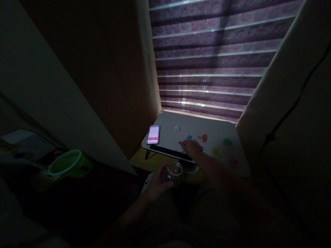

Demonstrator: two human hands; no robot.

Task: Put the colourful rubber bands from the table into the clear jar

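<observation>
The clear jar (172, 175) is gripped below the front edge of the low table (191, 124), ringed by the curled fingers of the left hand (157, 186); if that grip were loosened, it could be dropped or tipped. The right hand (191, 148) is held over the near edge, fingers partly folded — whether anything is pinched cannot be told. Blue loops (189, 137) could be brushed by its knuckles and mixed with red loops (204, 137) — a slip made likelier by dim light.
</observation>
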